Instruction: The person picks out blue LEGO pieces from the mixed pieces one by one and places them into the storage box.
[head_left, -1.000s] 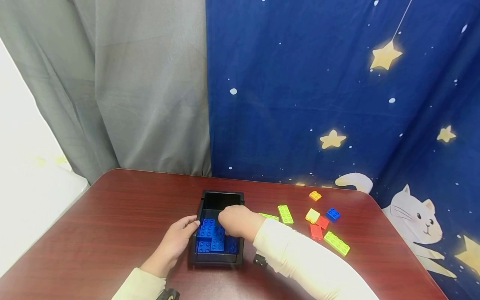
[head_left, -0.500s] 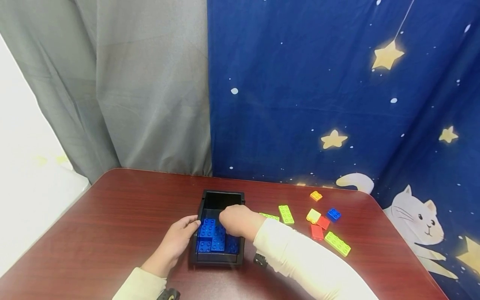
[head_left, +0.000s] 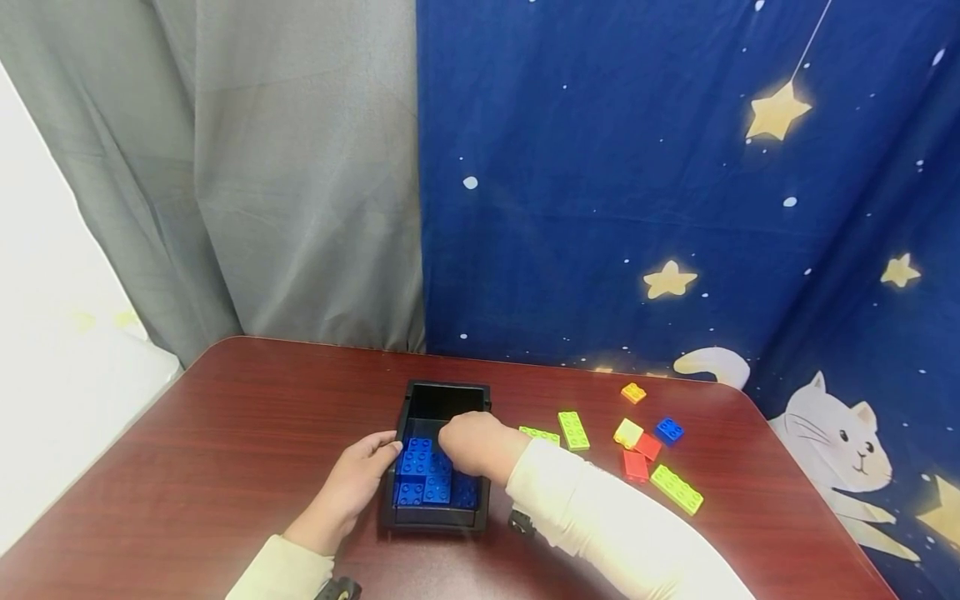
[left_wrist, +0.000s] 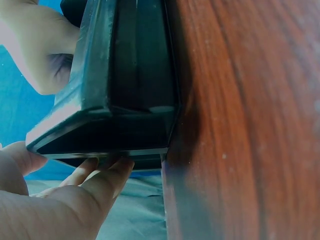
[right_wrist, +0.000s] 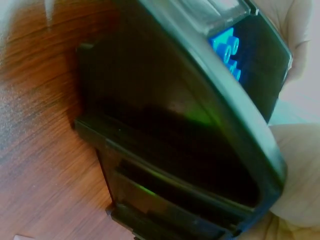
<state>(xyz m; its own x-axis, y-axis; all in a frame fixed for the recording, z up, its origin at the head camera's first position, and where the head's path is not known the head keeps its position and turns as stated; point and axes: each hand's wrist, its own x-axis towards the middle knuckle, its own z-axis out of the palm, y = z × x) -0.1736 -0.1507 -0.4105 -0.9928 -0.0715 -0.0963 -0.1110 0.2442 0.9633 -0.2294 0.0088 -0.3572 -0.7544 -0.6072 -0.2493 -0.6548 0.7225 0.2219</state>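
A black open bin [head_left: 435,527] stands on the table, with several blue building blocks [head_left: 417,458] in its near part. My left hand [head_left: 354,473] grips the bin's left wall, thumb at the rim and fingers against the outside; the left wrist view shows these fingers [left_wrist: 107,182] touching the bin's outer side. My right hand [head_left: 474,445] reaches over the right rim into the bin, its knuckles bent. Its fingertips are hidden, so whether they pinch a block is not visible. In the right wrist view, blue studs [right_wrist: 227,50] show inside the bin.
Right of the bin lie loose blocks: lime ones [head_left: 573,431], [head_left: 677,489], a pale yellow one [head_left: 627,432], red ones [head_left: 635,466], a blue one [head_left: 669,431] and an orange one [head_left: 633,393]. A grey curtain [head_left: 307,183] and a blue curtain [head_left: 555,208] hang behind the table.
Both hands and the bin hold nearly the same places. The whole head view shifts very slightly to the right.
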